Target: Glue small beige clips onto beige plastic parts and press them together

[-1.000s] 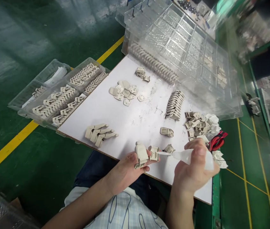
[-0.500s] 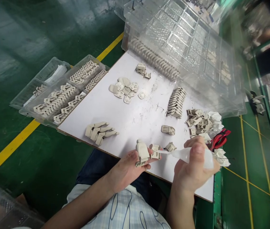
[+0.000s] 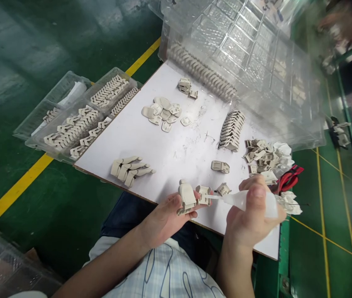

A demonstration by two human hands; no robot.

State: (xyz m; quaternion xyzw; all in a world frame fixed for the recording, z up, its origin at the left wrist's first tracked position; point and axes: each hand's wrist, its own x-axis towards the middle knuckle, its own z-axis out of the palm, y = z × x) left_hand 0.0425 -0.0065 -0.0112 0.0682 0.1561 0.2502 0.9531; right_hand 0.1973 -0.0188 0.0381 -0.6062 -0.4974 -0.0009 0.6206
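Note:
My left hand [image 3: 166, 213] holds a beige rounded plastic part [image 3: 187, 196] between thumb and fingers, with a smaller beige bracket [image 3: 203, 195] at its fingertips. My right hand [image 3: 250, 213] is wrapped round a translucent white squeeze bottle [image 3: 271, 205]. The bottle's thin nozzle points left, and its tip meets the bracket. Just behind the nozzle a small beige piece [image 3: 223, 189] lies on the white board [image 3: 169, 153]. Farther back lies a beige oblong part [image 3: 220, 167].
Joined beige parts [image 3: 131, 170] lie at the board's left front. Flat pieces [image 3: 163, 111], a stacked row [image 3: 232, 130] and a bracket pile [image 3: 261, 156] lie beyond. Red-handled pliers [image 3: 289, 180] sit right. Clear trays [image 3: 39, 145] stand left; a large compartment tray [image 3: 247, 54] stands behind.
The view has shifted slightly. Both hands keep nearly the same pose, with the nozzle still at the bracket.

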